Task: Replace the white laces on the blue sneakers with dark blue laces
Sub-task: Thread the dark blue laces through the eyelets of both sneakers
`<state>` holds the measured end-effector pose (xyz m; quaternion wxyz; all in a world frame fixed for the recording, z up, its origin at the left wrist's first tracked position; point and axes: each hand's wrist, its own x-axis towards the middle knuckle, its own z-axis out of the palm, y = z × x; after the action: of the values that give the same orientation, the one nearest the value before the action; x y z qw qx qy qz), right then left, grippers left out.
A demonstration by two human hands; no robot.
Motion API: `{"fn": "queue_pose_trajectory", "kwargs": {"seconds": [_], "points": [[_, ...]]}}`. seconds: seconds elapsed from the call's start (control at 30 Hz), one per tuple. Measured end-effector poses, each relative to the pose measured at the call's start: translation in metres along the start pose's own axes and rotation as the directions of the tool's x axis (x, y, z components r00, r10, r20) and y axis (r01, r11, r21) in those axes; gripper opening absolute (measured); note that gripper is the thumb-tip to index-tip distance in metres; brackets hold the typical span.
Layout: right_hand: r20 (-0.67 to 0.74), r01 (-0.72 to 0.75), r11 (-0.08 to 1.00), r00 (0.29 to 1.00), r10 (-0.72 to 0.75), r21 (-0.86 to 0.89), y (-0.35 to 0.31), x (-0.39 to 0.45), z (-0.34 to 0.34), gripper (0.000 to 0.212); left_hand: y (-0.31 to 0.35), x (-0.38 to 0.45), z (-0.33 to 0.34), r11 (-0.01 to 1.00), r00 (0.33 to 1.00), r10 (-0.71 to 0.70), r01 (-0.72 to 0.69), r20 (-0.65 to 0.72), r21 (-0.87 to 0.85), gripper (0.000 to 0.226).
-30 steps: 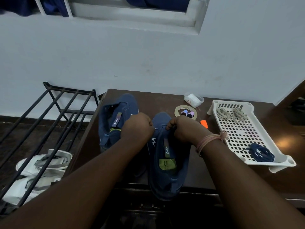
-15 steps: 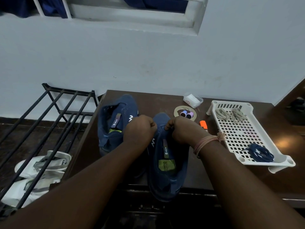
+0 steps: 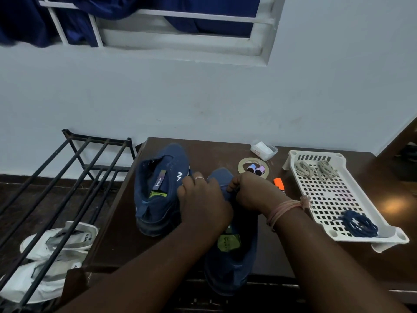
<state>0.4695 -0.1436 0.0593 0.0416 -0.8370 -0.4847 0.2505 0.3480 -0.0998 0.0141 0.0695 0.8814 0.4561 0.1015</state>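
the near blue sneaker (image 3: 230, 263) lay on the bench (image 3: 216, 147), toe pointing far, long axis near-to-far. the left hand (image 3: 203, 199) and right hand (image 3: 248, 193), fingers curled, pinched its lacing area.

Bare table strip (image 3: 291, 251) between near sneaker (image 3: 234, 263) and tray (image 3: 316, 213); marker (image 3: 279, 185), tape roll (image 3: 242, 164) crowd far end.

A dark brown table (image 3: 203, 152) carries two blue sneakers (image 3: 161, 188), a white perforated tray (image 3: 372, 220), an orange marker (image 3: 279, 185), a tape ring (image 3: 242, 164) and a small plastic box (image 3: 264, 149).
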Motion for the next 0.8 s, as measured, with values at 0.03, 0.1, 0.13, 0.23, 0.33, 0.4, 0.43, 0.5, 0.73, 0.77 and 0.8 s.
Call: {"fn": "queue_pose_trajectory", "kwargs": {"seconds": [0.03,0.1,0.13,0.23,0.33,0.4,0.43,0.5,0.73,0.77,0.8], "points": [[0.012,0.0,1.0,1.0,0.0,0.006,0.001,0.001,-0.001,0.038,0.0,-0.002,0.0,0.999,0.999,0.029,-0.029,-0.026,0.017,0.039],[0.0,0.007,1.0,1.0,-0.007,0.015,0.002,0.002,-0.001,0.038,-0.002,-0.001,0.001,0.999,0.999,0.051,-0.051,-0.009,-0.012,0.028],[-0.005,0.013,1.0,1.0,-0.013,0.011,0.002,0.002,0.0,0.038,-0.003,0.002,0.004,0.997,0.999,0.036,-0.035,0.014,-0.071,0.026],[0.004,0.02,0.999,1.0,-0.02,-0.04,0.003,0.003,0.003,0.037,-0.005,0.004,0.008,0.945,0.994,-0.009,0.045,0.112,-0.325,0.02],[0.007,0.015,0.998,1.0,-0.014,-0.065,0.004,0.008,0.004,0.035,-0.001,0.009,0.006,0.883,0.976,-0.043,0.138,0.215,-0.449,0.03],[0.014,0.016,0.996,1.0,-0.015,-0.091,0.004,0.012,0.006,0.035,-0.004,0.016,0.011,0.827,0.953,-0.105,0.243,0.285,-0.507,0.025],[0.016,0.02,0.994,1.0,-0.018,-0.11,0.005,0.014,0.008,0.035,-0.006,0.019,0.013,0.819,0.939,-0.142,0.289,0.312,-0.496,0.02],[-0.011,0.025,0.992,1.0,-0.027,-0.121,0.006,0.017,0.012,0.033,-0.008,0.023,0.018,0.8,0.928,-0.175,0.329,0.328,-0.502,0.018],[-0.161,0.025,0.998,0.986,-0.035,-0.062,0.013,0.027,0.03,0.027,-0.006,0.022,0.007,0.495,0.843,-0.272,0.536,0.464,-0.684,0.03],[-0.198,0.034,0.998,0.979,-0.042,-0.046,0.014,0.028,0.033,0.023,-0.007,0.025,0.012,0.366,0.807,-0.302,0.59,0.508,-0.719,0.031],[-0.227,0.031,0.999,0.973,-0.033,-0.014,0.014,0.03,0.035,0.018,-0.008,0.028,0.014,0.328,0.793,-0.328,0.605,0.513,-0.725,0.032]]}}
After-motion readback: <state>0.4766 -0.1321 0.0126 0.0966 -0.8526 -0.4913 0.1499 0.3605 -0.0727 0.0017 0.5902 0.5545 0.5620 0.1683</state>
